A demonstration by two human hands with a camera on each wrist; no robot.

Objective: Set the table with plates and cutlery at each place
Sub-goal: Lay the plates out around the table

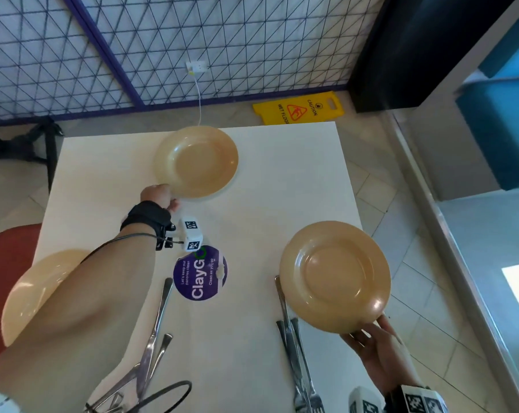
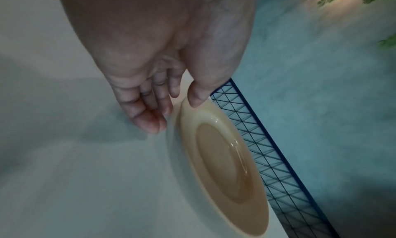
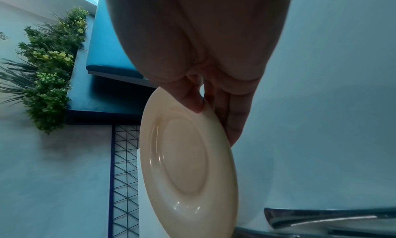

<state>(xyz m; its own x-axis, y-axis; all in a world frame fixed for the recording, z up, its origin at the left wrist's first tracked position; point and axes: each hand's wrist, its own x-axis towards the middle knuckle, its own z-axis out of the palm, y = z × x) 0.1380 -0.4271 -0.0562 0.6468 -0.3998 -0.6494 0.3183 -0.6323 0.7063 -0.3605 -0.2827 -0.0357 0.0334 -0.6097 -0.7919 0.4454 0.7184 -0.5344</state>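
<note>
The step in hand is laying out the plates, two at once. The left hand (image 1: pixel 159 195) reaches toward the upper middle of the head view and pinches the near rim of the far plate (image 1: pixel 197 162), thumb on top of the rim and fingers (image 2: pixel 150 113) curled beneath it; the left wrist view shows that plate low over the white desk (image 1: pixel 267 180) near its far edge, though whether it has touched down I cannot tell. The right hand (image 1: pixel 374 341) at the lower right clamps the near rim of the right plate (image 1: pixel 335 275) the same way, thumb above and fingers (image 3: pixel 233 123) under, and the plate looks tilted and lifted, just beside the right-hand cutlery (image 1: pixel 297 362) lying on the desk at the bottom of the frame. A third plate (image 1: pixel 40 287) shows at the lower left, mostly hidden behind the left forearm, and a second bundle of cutlery (image 1: pixel 153 347) lies at the bottom centre left, below a round purple sticker (image 1: pixel 200 274). My reading is that plates are nearly distributed and cutlery is not yet sorted. The next move calls for lowering both plates flat, sliding the under-rim fingers out without dragging them, keeping the right plate clear of the fork handles, then splitting the cutlery among the places.
</note>
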